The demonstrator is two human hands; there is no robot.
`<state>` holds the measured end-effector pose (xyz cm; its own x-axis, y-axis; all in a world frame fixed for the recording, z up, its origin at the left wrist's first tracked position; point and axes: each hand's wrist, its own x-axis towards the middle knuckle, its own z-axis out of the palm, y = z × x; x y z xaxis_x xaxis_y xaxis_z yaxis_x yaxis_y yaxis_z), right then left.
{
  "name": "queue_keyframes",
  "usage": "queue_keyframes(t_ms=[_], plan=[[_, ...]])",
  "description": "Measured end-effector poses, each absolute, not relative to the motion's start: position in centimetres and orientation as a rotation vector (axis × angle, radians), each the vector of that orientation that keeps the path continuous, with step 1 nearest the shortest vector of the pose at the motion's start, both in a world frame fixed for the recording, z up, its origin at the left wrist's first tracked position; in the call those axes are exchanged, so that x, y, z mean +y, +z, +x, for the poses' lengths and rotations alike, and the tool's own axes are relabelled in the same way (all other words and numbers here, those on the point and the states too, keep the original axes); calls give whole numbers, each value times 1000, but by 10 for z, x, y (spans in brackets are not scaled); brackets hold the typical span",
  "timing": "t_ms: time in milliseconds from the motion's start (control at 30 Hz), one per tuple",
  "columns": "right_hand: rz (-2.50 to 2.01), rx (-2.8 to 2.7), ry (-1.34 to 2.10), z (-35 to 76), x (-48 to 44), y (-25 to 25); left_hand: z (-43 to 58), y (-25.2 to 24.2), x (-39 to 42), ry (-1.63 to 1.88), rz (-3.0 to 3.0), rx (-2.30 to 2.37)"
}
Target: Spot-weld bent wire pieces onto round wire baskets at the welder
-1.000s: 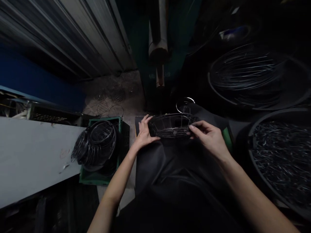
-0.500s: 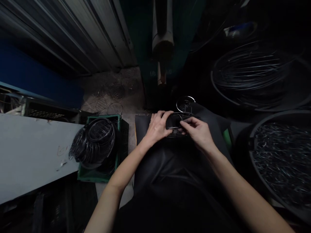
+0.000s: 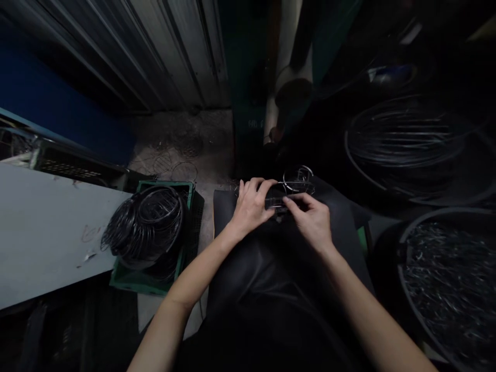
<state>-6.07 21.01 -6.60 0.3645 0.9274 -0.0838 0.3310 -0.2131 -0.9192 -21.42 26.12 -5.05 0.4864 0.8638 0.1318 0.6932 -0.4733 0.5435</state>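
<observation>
My left hand grips the left side of a round metal wire frame, its thumb below and its fingers curled over the top. At the frame's right side my right hand is closed in a pinch, thumb against fingers. Any small piece in that pinch is too dark to make out. Just beyond the hands stands a shiny wire ring with thin wires across it. A black apron or cloth lies beneath both hands.
On the left, a green crate holds a heap of dark wire frames, beside a pale board. On the right are a tub of small bent wire pieces and one of long wires. A machine's cylinder rises ahead.
The view has swung, so the machine and the right-hand tubs sit differently. The wire frame is tilted differently between my hands, and my right hand has moved slightly left along it.
</observation>
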Motion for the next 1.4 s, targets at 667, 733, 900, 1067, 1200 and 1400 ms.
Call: queue_keyframes(t_ms=[667,733,900,1067,1200,1400], plan=[[-1503,-1198,225,-89,265,-85,-214,-54,300,988,2401,1444],[-1475,-1201,193,-90,268,-88,-214,-55,302,1028,2408,1448],[-1407,-1233,130,-88,275,-90,-215,-58,309,1115,2441,1411],[-1365,-1322,104,-81,275,-81,-214,-59,312,1131,2436,1403],[-1384,-1398,105,-77,273,-72,-212,-59,311,1100,2444,1411],[-1467,-1335,126,-78,271,-76,-211,-58,311,1152,2442,1401]])
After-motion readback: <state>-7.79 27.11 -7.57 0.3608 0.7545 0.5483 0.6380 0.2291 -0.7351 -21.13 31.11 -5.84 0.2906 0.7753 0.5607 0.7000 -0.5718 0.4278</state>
